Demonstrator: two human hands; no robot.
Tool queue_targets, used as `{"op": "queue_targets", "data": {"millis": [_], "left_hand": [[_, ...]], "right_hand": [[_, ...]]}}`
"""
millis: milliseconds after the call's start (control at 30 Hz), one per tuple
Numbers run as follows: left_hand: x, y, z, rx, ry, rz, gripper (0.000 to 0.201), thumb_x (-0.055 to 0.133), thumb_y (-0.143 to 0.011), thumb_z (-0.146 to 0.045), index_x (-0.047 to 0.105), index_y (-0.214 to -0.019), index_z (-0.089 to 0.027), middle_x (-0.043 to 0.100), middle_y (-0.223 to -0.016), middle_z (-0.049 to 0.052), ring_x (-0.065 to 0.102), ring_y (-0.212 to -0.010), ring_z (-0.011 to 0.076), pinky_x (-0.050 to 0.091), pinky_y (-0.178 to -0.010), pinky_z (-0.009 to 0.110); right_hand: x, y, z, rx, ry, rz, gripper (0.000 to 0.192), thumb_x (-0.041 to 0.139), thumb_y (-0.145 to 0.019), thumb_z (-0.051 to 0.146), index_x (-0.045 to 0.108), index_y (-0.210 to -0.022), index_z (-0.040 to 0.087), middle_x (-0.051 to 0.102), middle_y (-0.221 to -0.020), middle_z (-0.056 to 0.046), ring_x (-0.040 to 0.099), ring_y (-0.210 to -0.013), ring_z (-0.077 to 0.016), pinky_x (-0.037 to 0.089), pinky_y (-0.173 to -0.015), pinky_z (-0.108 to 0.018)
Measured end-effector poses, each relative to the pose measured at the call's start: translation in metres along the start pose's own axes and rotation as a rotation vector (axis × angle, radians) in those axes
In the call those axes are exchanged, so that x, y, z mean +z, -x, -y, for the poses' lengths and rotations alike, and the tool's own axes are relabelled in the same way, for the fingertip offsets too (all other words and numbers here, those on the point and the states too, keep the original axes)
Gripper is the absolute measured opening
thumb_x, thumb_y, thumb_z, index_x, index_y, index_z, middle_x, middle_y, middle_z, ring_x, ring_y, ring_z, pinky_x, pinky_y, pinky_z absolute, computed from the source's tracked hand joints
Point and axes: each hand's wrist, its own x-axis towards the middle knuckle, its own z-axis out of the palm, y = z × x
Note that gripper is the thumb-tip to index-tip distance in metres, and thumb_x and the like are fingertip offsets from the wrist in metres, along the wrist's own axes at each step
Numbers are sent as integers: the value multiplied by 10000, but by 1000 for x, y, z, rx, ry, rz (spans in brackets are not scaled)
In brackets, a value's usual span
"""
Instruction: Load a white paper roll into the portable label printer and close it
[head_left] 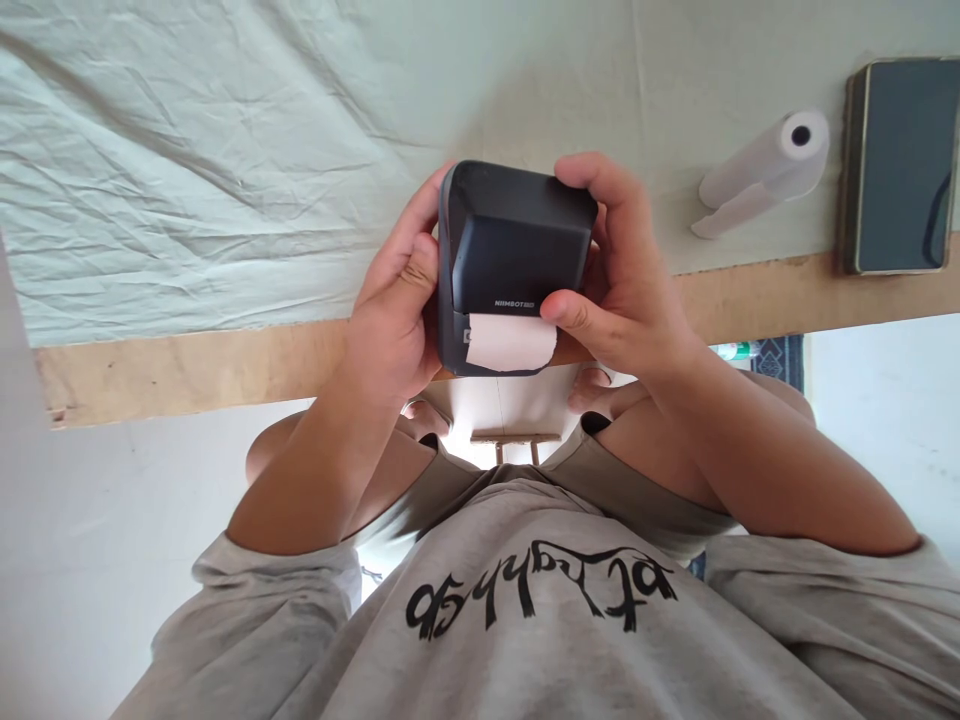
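A dark label printer (pixel 521 240) marked NIIMBOT is held up between both hands, over the table's near edge. White paper (pixel 511 342) with an uneven end sticks out of its slot, below the lid. My left hand (pixel 401 290) wraps the printer's left side, thumb along the edge and fingers behind. My right hand (pixel 619 260) grips the right side, one finger on the upper corner and the thumb at the lower right by the paper. The lid looks closed. The printer's back and some fingertips are hidden.
A white paper roll (pixel 772 170) stands to the right on the pale green cloth (pixel 225 150), its loose end hanging out. Farther right lies a dark flat box-like thing (pixel 896 165). The bare wooden table edge (pixel 195 372) runs across in front of my knees.
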Motion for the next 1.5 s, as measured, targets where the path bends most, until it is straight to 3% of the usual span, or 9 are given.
{"op": "queue_targets", "data": {"millis": [233,467,600,667,767,933,1100,1267,1500], "left_hand": [[10,0,-2,12,38,-91,275,472,-938,-420,615,-1126,-280,671,-900,2,638,-941,177,501,-732,309],[8,0,-4,13,63,-15,271,442,-943,-408,647,-1032,-253,684,-1005,25,589,-1126,243,507,-853,349],[-1,-2,7,108,75,83,401,397,-921,-548,649,-1068,-273,675,-1097,29,540,-1228,284,460,-1013,434],[-3,-1,10,164,42,122,434,435,-890,-601,643,-1120,-298,661,-1116,25,580,-1181,270,485,-977,420],[-2,4,6,48,-48,99,480,559,-884,-450,491,-1348,-349,623,-1206,16,590,-1189,230,512,-959,372],[3,6,-2,8,-118,118,453,553,-884,-445,527,-1304,-278,615,-1240,45,612,-1148,228,550,-862,321],[2,6,-1,9,-158,146,522,571,-865,-478,492,-1337,-269,596,-1278,63,583,-1193,240,541,-911,330],[0,6,2,11,-218,226,575,579,-859,-495,473,-1372,-256,602,-1252,73,602,-1150,228,526,-967,347],[-5,8,4,16,-227,251,542,585,-862,-475,504,-1356,-266,614,-1220,66,644,-1048,215,582,-839,330]], "right_hand": [[-2,-1,8,39,-47,32,638,607,-842,544,302,-1364,341,472,-1290,-29,596,-902,-140,576,-734,-290],[-11,-3,10,4,-10,115,790,724,-764,468,274,-1402,354,382,-1414,-55,575,-1086,-190,593,-805,-319],[-19,-3,18,-80,302,-70,755,740,-699,592,462,-1325,276,488,-1267,-74,530,-1090,-224,572,-785,-343],[-21,-2,24,-126,365,-191,623,699,-744,598,518,-1243,273,519,-1205,-43,548,-828,-128,534,-656,-299],[-16,0,32,-152,319,-340,351,596,-880,488,496,-1162,304,475,-1216,16,433,-561,10,432,-483,-208],[-8,-2,34,-197,283,-503,171,553,-925,402,468,-957,257,503,-975,15,651,-800,-99,529,-569,-234],[-12,-4,43,-195,664,-256,56,560,-898,282,589,-878,238,660,-828,19,601,-674,-109,429,-577,-293],[-6,-4,69,147,990,-28,180,518,-899,340,671,-892,244,686,-1075,5,612,-707,-146,315,-554,-308],[-7,-7,77,272,1050,164,212,561,-833,320,638,-1021,257,680,-742,9,533,-569,-154,234,-507,-285]]}}
